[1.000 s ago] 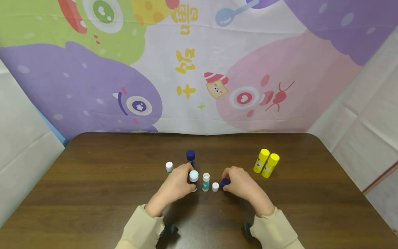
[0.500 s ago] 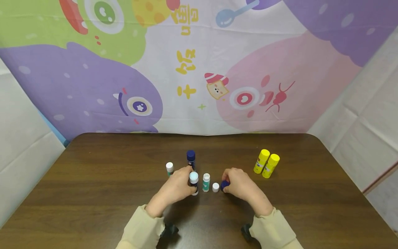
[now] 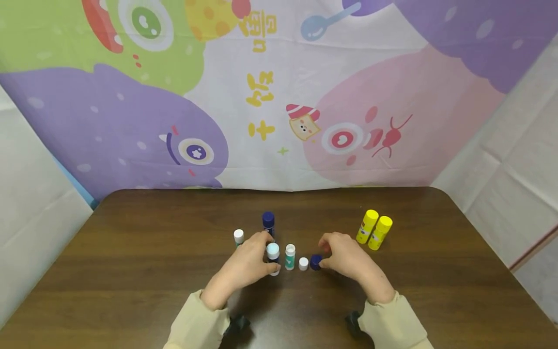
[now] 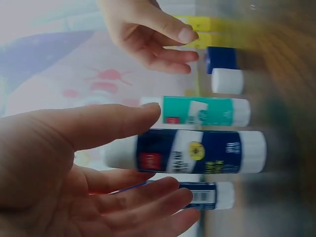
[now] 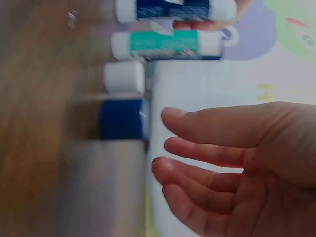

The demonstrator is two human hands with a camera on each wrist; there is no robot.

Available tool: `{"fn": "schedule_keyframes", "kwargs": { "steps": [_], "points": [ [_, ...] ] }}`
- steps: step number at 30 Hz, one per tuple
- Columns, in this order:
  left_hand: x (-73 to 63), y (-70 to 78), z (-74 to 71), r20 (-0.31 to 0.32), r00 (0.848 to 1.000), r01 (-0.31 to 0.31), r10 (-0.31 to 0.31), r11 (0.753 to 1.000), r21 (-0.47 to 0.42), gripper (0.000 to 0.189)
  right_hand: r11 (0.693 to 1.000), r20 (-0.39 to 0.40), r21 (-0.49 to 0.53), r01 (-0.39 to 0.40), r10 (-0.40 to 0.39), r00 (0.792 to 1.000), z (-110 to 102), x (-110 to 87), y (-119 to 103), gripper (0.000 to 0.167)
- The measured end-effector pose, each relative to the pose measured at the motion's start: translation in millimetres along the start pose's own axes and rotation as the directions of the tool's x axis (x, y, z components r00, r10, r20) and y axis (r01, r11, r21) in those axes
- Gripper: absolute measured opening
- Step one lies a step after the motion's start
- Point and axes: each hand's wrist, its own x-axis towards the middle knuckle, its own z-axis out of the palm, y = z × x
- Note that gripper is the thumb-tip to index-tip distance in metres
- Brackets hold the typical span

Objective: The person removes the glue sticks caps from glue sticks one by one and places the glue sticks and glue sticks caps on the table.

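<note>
An uncapped navy glue stick (image 3: 273,261) stands upright on the table, its pale top showing. My left hand (image 3: 248,261) is around it with fingers and thumb loosely spread; in the left wrist view, the thumb tip lies at one side of the navy glue stick (image 4: 197,151) and the fingers at the other. To its right stand an uncapped green glue stick (image 3: 289,259), a white cap (image 3: 303,263) and a navy cap (image 3: 316,262). Beside the navy cap is my right hand (image 3: 346,254); its fingers are parted and hold nothing in the right wrist view.
A navy-capped glue stick (image 3: 268,222) stands behind the left hand, and a white-capped glue stick (image 3: 239,236) is partly hidden left of it. Two yellow glue sticks (image 3: 374,230) stand at the right rear. A printed cloth (image 3: 261,165) hangs behind the brown table (image 3: 152,232).
The right hand has let go of the navy cap and drawn slightly right, leaving it on the table. The left hand's thumb has loosened at the navy glue stick, which has come slightly nearer.
</note>
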Motion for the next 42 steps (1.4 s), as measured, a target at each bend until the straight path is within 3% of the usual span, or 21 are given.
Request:
{"fn": "schedule_keyframes", "kwargs": {
  "steps": [4,7,9,12,15,17,21,24,27,31,34,42],
  "points": [
    [-4.8,8.8,-5.9,-0.015,1.0,-0.004,0.004,1.0,-0.004,0.046,0.999,-0.073,0.004,0.044,-0.043,0.996,-12.9,-10.4,6.3,0.028],
    [-6.9,19.8,-9.3,-0.072,0.996,-0.056,0.058,0.998,0.029,0.044,0.996,-0.136,-0.018,0.084,-0.086,0.987,-21.8,-17.5,10.4,0.026],
    [-7.6,29.4,-9.9,-0.13,0.985,-0.104,0.111,0.993,0.061,0.04,0.995,-0.177,-0.027,0.095,-0.098,0.979,-28.0,-21.6,12.9,0.024],
    [-7.5,45.9,-7.1,-0.234,0.955,-0.163,0.182,0.981,0.101,0.036,0.994,-0.258,-0.04,0.102,-0.109,0.96,-37.3,-27.4,17.6,0.02],
    [-5.0,62.1,0.5,-0.312,0.923,-0.204,0.223,0.975,0.092,0.031,0.993,-0.376,-0.068,0.099,-0.118,0.919,-45.2,-32.5,24.5,0.016],
    [-2.9,70.8,8.0,-0.333,0.913,-0.226,0.237,0.971,0.074,0.03,0.99,-0.453,-0.096,0.1,-0.133,0.882,-49.4,-36.6,29.7,0.015],
    [2.4,84.1,25.1,-0.297,0.922,-0.248,0.248,0.968,0.036,0.031,0.985,-0.571,-0.138,0.1,-0.161,0.805,-54.6,-43.1,40.2,0.018],
    [8.8,90.5,38.2,-0.238,0.94,-0.243,0.243,0.97,0.027,0.034,0.984,-0.612,-0.152,0.094,-0.169,0.772,-57.5,-44.2,47.7,0.024],
    [17.0,95.2,50.2,-0.185,0.955,-0.232,0.234,0.972,0.032,0.037,0.986,-0.6,-0.148,0.073,-0.149,0.786,-60.6,-42.7,54.5,0.03],
    [29.0,99.0,64.6,-0.129,0.969,-0.209,0.21,0.978,0.021,0.039,0.993,-0.528,-0.115,0.021,-0.079,0.846,-62.4,-38.7,63.4,0.038],
    [40.4,100.4,76.7,-0.105,0.977,-0.191,0.188,0.982,-0.014,0.039,0.995,-0.484,-0.096,-0.013,-0.035,0.874,-62.6,-35.6,69.8,0.043],
    [72.9,118.7,109.3,-0.103,0.99,-0.107,0.095,0.987,-0.118,0.031,0.996,-0.426,-0.077,-0.042,0.006,0.905,-63.3,-29.3,82.8,0.044]
  ]
}}
